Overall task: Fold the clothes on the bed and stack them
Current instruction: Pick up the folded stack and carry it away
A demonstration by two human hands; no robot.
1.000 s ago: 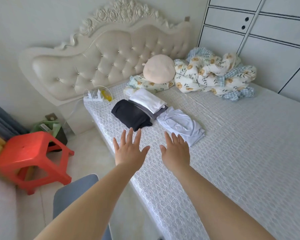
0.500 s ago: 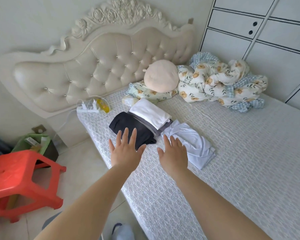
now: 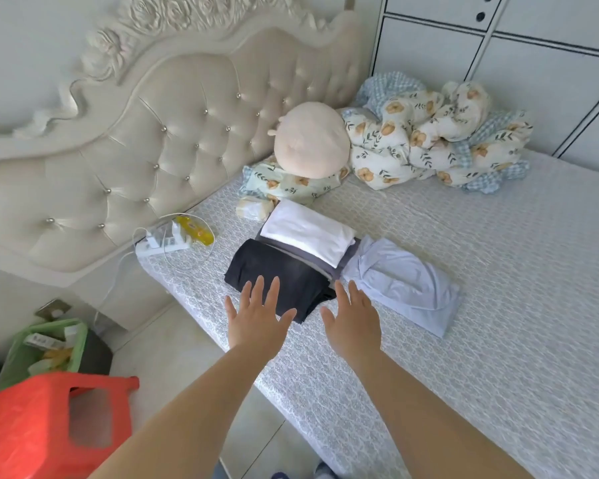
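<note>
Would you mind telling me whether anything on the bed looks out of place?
Yes: a white power strip with its cable and a yellow item lies on the mattress corner beside the black folded garment, odd among bedding.

Bare bed [image 3: 481, 305] surface lies open to the right of the folded pale blue garment [image 3: 403, 283] and toward the near edge, with room to pass. Behind the folded clothes, the plush toy [image 3: 312, 140] and crumpled floral quilt [image 3: 429, 133] block the way, while a power strip [image 3: 163, 242] sits beside the black garment [image 3: 277, 271]. A red stool [image 3: 45, 423] and green bin [image 3: 42, 350] crowd the floor at left.
</note>
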